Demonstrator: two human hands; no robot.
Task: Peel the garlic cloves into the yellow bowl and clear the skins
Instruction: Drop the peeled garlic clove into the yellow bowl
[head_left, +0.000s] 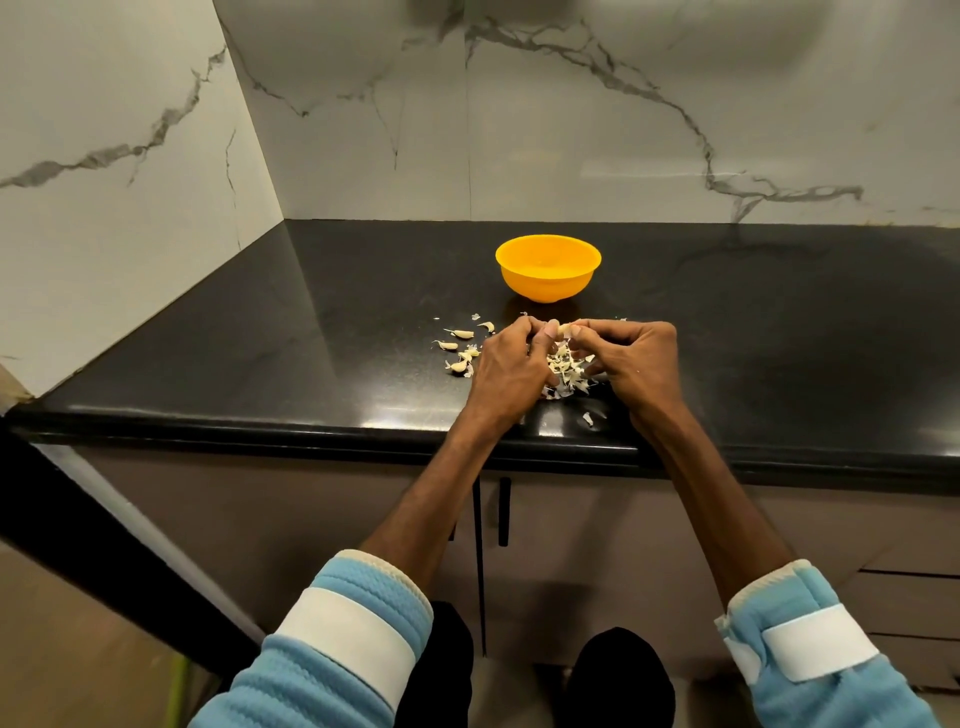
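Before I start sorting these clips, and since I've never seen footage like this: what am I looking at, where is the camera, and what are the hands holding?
There is no machine here. It is one picture from a camera worn on a person's head, looking down at their own bare hands. The left hand and the right hand together pinch one garlic clove over a heap of skins on the black counter. A few loose cloves lie to the left of the hands. The yellow bowl stands farther back, apart from the hands.
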